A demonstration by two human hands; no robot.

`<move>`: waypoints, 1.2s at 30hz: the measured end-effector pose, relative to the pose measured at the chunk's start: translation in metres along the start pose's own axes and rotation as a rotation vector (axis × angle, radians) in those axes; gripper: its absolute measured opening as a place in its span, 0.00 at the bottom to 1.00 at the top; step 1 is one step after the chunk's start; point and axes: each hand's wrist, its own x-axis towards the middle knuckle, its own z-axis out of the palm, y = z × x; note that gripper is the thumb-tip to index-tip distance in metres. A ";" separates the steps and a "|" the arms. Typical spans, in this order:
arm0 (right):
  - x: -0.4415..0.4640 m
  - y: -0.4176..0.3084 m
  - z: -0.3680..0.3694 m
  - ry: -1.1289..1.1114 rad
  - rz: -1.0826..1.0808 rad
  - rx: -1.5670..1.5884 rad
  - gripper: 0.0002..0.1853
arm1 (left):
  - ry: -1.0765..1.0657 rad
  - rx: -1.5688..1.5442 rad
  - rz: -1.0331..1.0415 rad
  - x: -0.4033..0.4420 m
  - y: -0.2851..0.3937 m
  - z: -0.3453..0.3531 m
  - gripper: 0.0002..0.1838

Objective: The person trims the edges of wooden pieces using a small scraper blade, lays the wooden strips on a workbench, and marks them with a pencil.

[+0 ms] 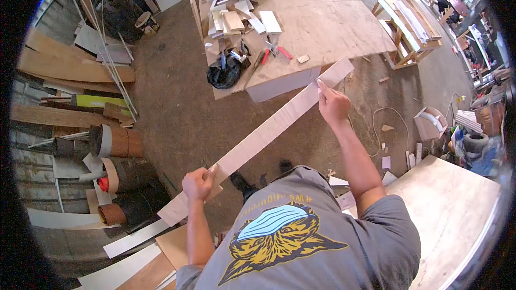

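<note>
A long, flat pale wooden board (269,128) slants across the view in front of the grey shirt, from lower left to upper right. Near its lower end my left hand (198,183) is closed round it, thumb on the upper face. My right hand (333,104) grips the board toward its far end, with the thumb and a finger on top. The far end reaches the near edge of a plywood table (333,26); whether they touch cannot be told.
Wood offcuts (234,21), a black bag (224,72) and red-handled tools (285,52) lie on the table. Rolls of sheet (129,174) and planks line the left. A wooden frame (411,32) stands at upper right; a large panel (441,209) is at lower right. A person (457,6) sits far off.
</note>
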 end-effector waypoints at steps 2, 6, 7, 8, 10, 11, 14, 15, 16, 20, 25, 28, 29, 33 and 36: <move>-0.001 -0.007 0.000 -0.017 -0.023 -0.002 0.15 | 0.051 0.027 0.021 0.003 0.001 0.001 0.30; 0.000 0.020 0.009 -0.009 -0.093 -0.010 0.19 | 0.085 0.041 0.044 0.002 -0.007 0.001 0.32; 0.009 0.030 0.002 0.022 0.043 -0.042 0.19 | 0.089 0.056 0.050 0.000 -0.005 -0.003 0.32; 0.012 0.042 0.002 0.010 0.139 -0.079 0.18 | 0.092 0.071 0.056 -0.002 -0.003 -0.006 0.32; 0.019 0.054 0.002 -0.008 0.328 -0.156 0.17 | 0.126 0.059 0.084 -0.003 -0.003 -0.006 0.32; 0.011 0.051 0.004 0.003 0.236 -0.065 0.17 | 0.148 0.053 0.099 -0.001 -0.004 -0.006 0.32; 0.008 0.030 -0.015 -0.109 0.058 -0.017 0.18 | 0.158 0.035 0.064 -0.004 -0.020 -0.001 0.32; 0.011 0.038 -0.013 -0.032 0.121 -0.056 0.18 | 0.155 0.026 0.070 -0.005 -0.023 0.000 0.32; 0.016 0.053 -0.008 0.045 0.185 -0.095 0.19 | 0.151 0.017 0.077 -0.006 -0.024 0.000 0.32; 0.004 0.051 -0.002 -0.017 0.127 -0.082 0.18 | 0.147 0.001 0.062 -0.005 -0.029 0.004 0.31; 0.018 0.060 -0.023 0.099 0.315 -0.105 0.18 | 0.160 -0.030 0.120 -0.004 -0.034 0.002 0.32; 0.003 0.050 -0.021 0.010 0.112 -0.021 0.18 | 0.179 0.012 0.135 -0.001 -0.045 0.010 0.33; 0.001 0.045 -0.017 0.026 -0.015 0.026 0.17 | 0.181 0.031 0.130 0.001 -0.050 0.013 0.33; 0.012 0.069 -0.031 0.144 0.321 -0.136 0.17 | 0.238 0.044 0.229 0.002 -0.051 0.009 0.33; 0.001 0.072 -0.031 0.042 0.130 -0.086 0.18 | 0.270 0.063 0.257 0.007 -0.049 0.008 0.33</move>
